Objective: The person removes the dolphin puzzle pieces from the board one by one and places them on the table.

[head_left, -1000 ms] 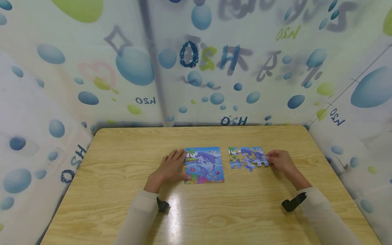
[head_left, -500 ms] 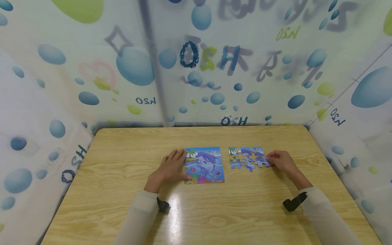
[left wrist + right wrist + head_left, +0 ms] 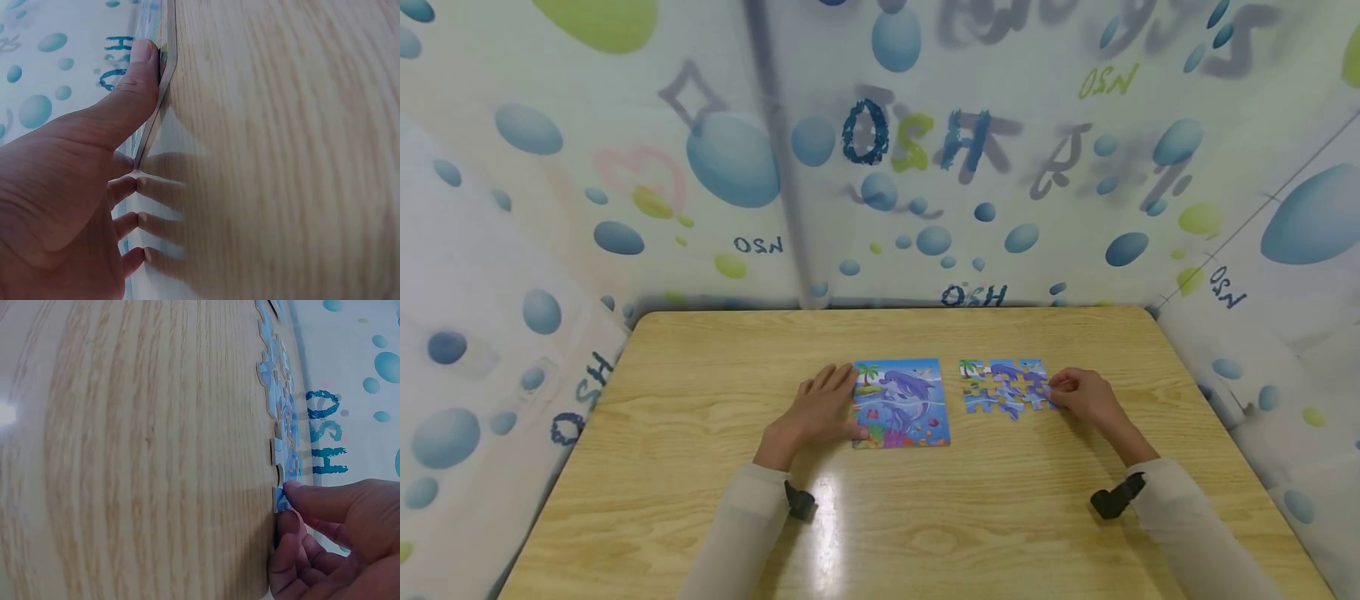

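A square dolphin picture board [image 3: 904,407] lies flat on the wooden table. My left hand [image 3: 817,412] rests at its left edge, thumb on the border and fingers spread against the tabletop; the left wrist view shows the thumb [image 3: 134,78] along the board's edge. To the right of the board lies a partly joined dolphin jigsaw puzzle [image 3: 1002,385], its lower edge uneven with tabs and gaps. At its right side my right hand [image 3: 1088,398] pinches a blue jigsaw piece [image 3: 281,499] between thumb and fingers. The fingers partly cover that piece.
The pale wooden table [image 3: 970,517] reaches back to a wall covering [image 3: 1045,167] with blue and green drops and lettering. Each wrist wears a dark camera mount, such as the right one [image 3: 1117,496].
My right hand has shifted very slightly left, and the jigsaw piece in it now sits closer in line with the puzzle's lower right edge. My left hand stays on the board.
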`<state>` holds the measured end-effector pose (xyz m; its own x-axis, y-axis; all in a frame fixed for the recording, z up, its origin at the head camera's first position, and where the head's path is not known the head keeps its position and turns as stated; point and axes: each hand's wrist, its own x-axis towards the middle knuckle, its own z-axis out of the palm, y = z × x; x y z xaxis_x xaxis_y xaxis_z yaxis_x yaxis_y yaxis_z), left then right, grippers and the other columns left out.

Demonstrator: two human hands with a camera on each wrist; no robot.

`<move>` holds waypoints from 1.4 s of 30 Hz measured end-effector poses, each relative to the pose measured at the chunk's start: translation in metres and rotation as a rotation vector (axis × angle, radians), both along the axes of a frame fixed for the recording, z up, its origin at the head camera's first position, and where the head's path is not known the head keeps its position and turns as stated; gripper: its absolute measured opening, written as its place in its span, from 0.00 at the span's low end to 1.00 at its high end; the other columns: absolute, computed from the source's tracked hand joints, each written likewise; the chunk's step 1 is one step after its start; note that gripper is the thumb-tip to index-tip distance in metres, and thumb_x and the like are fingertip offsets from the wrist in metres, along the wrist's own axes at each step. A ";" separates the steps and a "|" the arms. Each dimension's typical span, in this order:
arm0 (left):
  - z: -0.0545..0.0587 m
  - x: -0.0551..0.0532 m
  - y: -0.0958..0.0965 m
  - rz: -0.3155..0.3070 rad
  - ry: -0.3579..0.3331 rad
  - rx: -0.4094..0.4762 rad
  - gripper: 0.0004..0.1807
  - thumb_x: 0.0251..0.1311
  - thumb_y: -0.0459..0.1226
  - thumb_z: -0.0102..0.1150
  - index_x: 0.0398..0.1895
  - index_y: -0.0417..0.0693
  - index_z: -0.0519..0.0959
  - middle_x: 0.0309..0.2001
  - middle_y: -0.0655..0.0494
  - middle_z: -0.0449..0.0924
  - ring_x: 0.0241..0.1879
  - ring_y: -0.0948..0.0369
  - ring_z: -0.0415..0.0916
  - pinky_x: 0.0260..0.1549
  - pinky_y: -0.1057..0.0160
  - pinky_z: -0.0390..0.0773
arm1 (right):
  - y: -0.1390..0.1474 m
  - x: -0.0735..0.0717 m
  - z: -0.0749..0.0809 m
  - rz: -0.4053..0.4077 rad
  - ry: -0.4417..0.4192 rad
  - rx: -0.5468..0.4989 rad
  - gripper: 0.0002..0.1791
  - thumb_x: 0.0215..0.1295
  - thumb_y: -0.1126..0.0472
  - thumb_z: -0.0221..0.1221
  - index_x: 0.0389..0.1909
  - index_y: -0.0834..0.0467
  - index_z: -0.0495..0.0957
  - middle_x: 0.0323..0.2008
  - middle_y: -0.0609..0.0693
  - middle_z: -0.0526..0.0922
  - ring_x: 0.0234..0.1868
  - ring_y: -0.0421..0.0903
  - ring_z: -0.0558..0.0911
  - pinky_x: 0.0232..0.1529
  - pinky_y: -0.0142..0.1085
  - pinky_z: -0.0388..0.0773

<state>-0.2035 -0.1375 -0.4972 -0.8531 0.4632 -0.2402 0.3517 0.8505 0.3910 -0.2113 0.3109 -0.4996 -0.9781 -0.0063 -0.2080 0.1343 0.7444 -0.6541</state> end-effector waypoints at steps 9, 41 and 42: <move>0.001 0.000 0.000 0.001 -0.004 0.003 0.57 0.57 0.61 0.64 0.79 0.42 0.47 0.80 0.44 0.42 0.78 0.41 0.36 0.70 0.35 0.47 | -0.001 0.003 0.001 -0.011 0.000 0.030 0.14 0.66 0.62 0.62 0.46 0.68 0.79 0.33 0.55 0.84 0.30 0.43 0.78 0.29 0.34 0.74; 0.001 0.001 -0.001 0.007 -0.007 0.015 0.57 0.57 0.61 0.64 0.79 0.43 0.47 0.80 0.44 0.41 0.78 0.42 0.36 0.71 0.35 0.46 | -0.052 0.010 0.006 0.024 0.079 0.000 0.10 0.67 0.61 0.62 0.43 0.64 0.83 0.35 0.55 0.84 0.34 0.46 0.79 0.32 0.35 0.74; 0.001 0.001 -0.001 0.007 -0.007 0.014 0.57 0.57 0.61 0.64 0.80 0.43 0.47 0.80 0.44 0.41 0.78 0.42 0.36 0.71 0.36 0.46 | -0.056 0.011 0.005 0.038 0.076 -0.011 0.10 0.67 0.61 0.62 0.43 0.64 0.83 0.34 0.55 0.84 0.33 0.45 0.79 0.32 0.35 0.74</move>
